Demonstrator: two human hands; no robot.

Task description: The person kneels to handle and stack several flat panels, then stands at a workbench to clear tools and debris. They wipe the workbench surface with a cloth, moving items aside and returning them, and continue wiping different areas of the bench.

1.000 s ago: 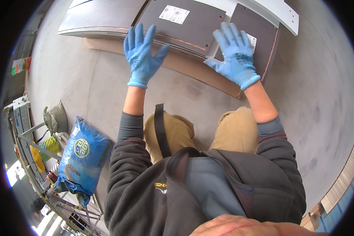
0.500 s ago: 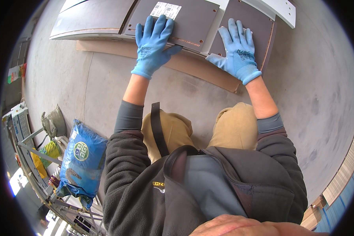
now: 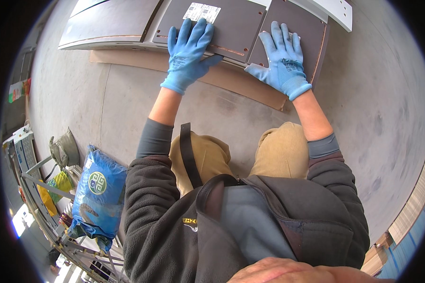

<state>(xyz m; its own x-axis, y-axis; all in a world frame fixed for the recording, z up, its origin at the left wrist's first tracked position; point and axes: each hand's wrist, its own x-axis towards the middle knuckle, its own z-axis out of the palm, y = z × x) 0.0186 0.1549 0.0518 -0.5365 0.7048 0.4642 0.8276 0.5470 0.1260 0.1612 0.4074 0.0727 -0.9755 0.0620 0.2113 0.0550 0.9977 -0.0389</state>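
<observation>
In a light blue work glove, my left hand [image 3: 189, 56] lies flat on the front edge of a dark grey panel [image 3: 236, 23], its fingers spread just under a white printed label [image 3: 201, 12]. My right hand [image 3: 285, 63], gloved the same way, rests palm down with spread fingers on a second dark grey panel [image 3: 307, 23] to the right. Both panels sit side by side on a long pale frame, their neighbouring edges close together. Orange-brown strips and small holes show along their edges. Neither hand grasps anything; each covers part of its panel.
A long piece of brown cardboard [image 3: 241, 85] lies beneath the frame's near edge. Further left on the frame is another dark panel [image 3: 113, 21]. A white drilled strip [image 3: 337, 14] juts out at the top right. A blue plastic bag [image 3: 99, 193] stands at lower left beside metal framing.
My left hand and the labelled panel have shifted slightly right. My right hand and its panel have edged slightly left. The pale gap between the two panels has narrowed.
</observation>
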